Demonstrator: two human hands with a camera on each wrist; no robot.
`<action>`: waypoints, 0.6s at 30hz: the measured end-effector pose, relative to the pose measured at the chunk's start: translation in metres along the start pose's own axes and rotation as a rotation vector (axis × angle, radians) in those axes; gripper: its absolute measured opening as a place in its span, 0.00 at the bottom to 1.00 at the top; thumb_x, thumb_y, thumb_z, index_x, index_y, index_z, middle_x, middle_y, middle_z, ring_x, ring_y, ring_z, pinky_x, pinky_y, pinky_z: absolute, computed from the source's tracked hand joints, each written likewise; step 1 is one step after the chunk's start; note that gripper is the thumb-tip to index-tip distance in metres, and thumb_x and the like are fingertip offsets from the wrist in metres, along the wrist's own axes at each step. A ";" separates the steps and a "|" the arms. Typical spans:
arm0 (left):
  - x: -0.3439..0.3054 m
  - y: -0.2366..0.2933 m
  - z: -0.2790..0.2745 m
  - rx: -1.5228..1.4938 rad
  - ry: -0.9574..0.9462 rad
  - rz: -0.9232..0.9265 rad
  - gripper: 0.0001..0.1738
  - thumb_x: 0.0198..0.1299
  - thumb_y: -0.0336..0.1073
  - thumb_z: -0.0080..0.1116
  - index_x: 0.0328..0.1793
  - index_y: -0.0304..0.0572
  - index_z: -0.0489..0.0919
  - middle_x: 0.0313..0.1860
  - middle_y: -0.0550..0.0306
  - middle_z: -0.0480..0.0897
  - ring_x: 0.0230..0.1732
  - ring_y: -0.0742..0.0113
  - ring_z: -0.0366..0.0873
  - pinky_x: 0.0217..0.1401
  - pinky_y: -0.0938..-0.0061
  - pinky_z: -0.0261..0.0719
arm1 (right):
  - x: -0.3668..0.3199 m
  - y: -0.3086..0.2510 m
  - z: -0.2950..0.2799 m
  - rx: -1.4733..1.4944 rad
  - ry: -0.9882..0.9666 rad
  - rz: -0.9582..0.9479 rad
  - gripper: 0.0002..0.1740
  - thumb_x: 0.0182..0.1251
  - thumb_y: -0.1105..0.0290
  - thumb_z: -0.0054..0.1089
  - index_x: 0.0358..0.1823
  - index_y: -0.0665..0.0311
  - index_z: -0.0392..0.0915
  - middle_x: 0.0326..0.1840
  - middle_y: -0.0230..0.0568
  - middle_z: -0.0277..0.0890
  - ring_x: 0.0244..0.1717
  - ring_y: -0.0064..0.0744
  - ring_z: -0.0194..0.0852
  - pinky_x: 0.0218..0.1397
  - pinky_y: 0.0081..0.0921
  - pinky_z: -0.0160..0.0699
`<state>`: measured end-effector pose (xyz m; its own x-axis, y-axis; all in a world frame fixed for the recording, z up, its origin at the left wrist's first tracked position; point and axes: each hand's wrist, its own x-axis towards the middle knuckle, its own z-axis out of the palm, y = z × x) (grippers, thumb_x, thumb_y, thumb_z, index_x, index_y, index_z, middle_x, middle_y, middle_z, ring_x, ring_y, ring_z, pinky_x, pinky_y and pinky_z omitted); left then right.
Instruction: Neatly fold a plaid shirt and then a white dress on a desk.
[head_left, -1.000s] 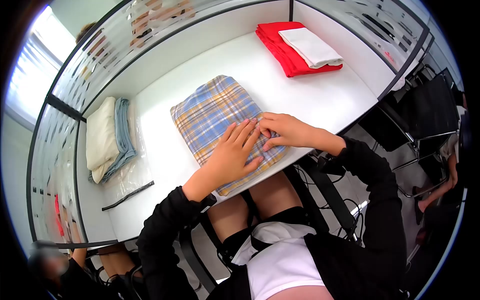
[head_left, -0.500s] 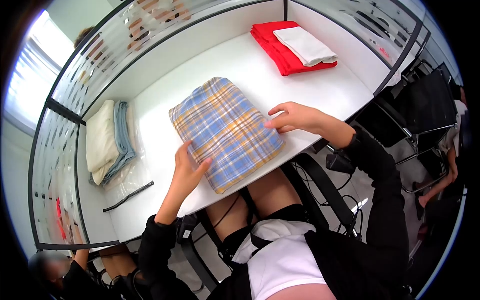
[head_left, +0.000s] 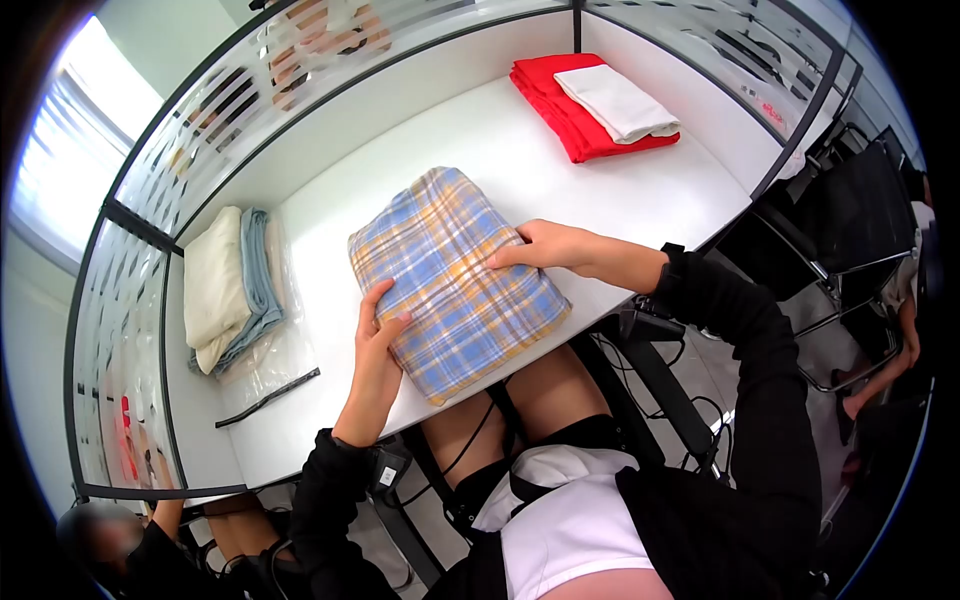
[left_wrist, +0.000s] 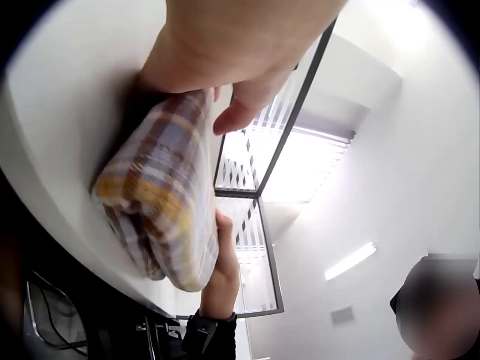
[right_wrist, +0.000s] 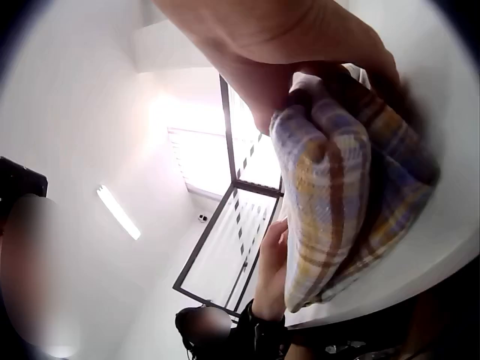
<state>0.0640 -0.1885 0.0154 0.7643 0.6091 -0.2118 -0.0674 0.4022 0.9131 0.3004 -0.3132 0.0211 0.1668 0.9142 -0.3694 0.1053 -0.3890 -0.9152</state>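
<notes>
A folded plaid cloth (head_left: 455,285) in blue, yellow and white lies at the front of the white table. My left hand (head_left: 374,372) grips its left edge, thumb over the top. On the opposite edge my right hand (head_left: 556,247) holds on, its thumb pressed on the upper face and its other fingers hidden beneath. In the left wrist view the thick folded layers of the cloth (left_wrist: 169,172) show end-on. Seen from the right wrist, the layers of the cloth (right_wrist: 326,195) part slightly, with the fingers reaching under them.
At the back right a white folded cloth (head_left: 615,100) lies on a red one (head_left: 560,115). To the left, cream (head_left: 212,285) and grey-blue (head_left: 262,285) folded cloths sit on a clear plastic bag (head_left: 285,350) with a black strip. Low panels border the table.
Both hands lay flat on the plaid cloth, then parted to its sides. Now they grip its left and right edges, and the right thumb has come over the top.
</notes>
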 end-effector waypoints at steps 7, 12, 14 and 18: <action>0.015 0.026 0.020 0.114 -0.152 0.143 0.38 0.49 0.18 0.48 0.68 0.49 0.55 0.62 0.51 0.61 0.60 0.61 0.64 0.61 0.70 0.66 | -0.014 -0.015 -0.015 0.325 -0.017 -0.194 0.39 0.51 0.59 0.66 0.58 0.77 0.59 0.55 0.51 0.67 0.55 0.36 0.67 0.59 0.29 0.65; 0.063 0.062 0.081 0.255 -0.299 0.154 0.42 0.50 0.18 0.50 0.70 0.57 0.51 0.63 0.50 0.61 0.62 0.60 0.62 0.60 0.66 0.67 | -0.013 -0.028 -0.100 0.207 0.339 -0.251 0.35 0.52 0.62 0.64 0.58 0.67 0.60 0.50 0.43 0.70 0.49 0.29 0.71 0.52 0.27 0.71; 0.090 0.080 0.117 0.297 -0.367 0.259 0.42 0.51 0.19 0.51 0.71 0.59 0.50 0.63 0.50 0.61 0.61 0.60 0.63 0.59 0.65 0.68 | -0.024 -0.051 -0.143 0.202 0.376 -0.380 0.33 0.52 0.63 0.63 0.58 0.66 0.61 0.49 0.42 0.72 0.47 0.28 0.73 0.52 0.27 0.72; 0.162 0.099 0.184 0.196 -0.523 0.450 0.40 0.53 0.24 0.53 0.70 0.58 0.51 0.60 0.52 0.64 0.57 0.61 0.67 0.53 0.69 0.72 | -0.054 -0.084 -0.216 0.174 0.528 -0.492 0.29 0.55 0.63 0.59 0.56 0.68 0.63 0.47 0.45 0.73 0.45 0.29 0.75 0.48 0.25 0.75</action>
<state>0.2989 -0.1756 0.1358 0.9001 0.2599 0.3497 -0.3694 0.0292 0.9288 0.4942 -0.3544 0.1525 0.5946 0.7846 0.1760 0.1395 0.1149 -0.9835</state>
